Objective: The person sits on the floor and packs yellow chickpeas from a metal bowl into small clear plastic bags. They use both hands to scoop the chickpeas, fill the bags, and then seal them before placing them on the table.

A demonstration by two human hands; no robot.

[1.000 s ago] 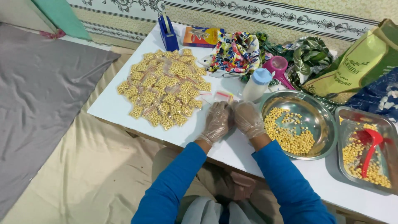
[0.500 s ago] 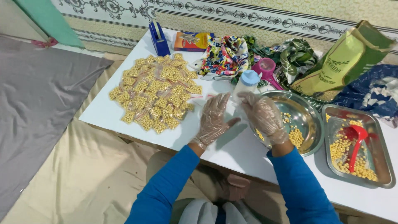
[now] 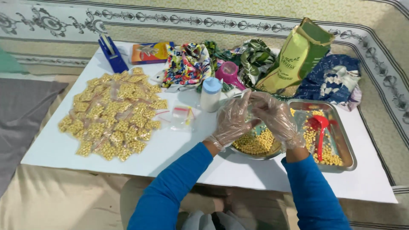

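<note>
Left hand (image 3: 232, 121): in a thin, crinkled clear plastic glove, raised above the round steel bowl (image 3: 272, 149); fingers curled inward with the tips pinched toward the other hand.
Right hand (image 3: 277, 119): gloved the same way, just beside the left and meeting it at the fingertips; fingers bent and close together.
What the fingers hold: something small and clear seems pinched between the two hands, but I cannot tell for sure what it is.
Yellow beans (image 3: 255, 142): small, round, matte; heaped in the bowl directly beneath both hands, not touched by them.
Steel tray (image 3: 347, 155): rectangular, shiny, right of the bowl; more yellow beans in it and a glossy red plastic scoop (image 3: 319, 125).
Filled packets (image 3: 113, 115): small clear bags of beans, spread in a wide pile at the left of the bench, well apart from the hands.
Empty bags (image 3: 182, 117): a few flat clear bags with red strips, between the pile and the hands.
Bottle (image 3: 210, 94): white plastic, pale blue cap, upright near the left hand.
Bench (image 3: 179, 147): smooth white top.
Sleeves: bright blue knit.
</note>
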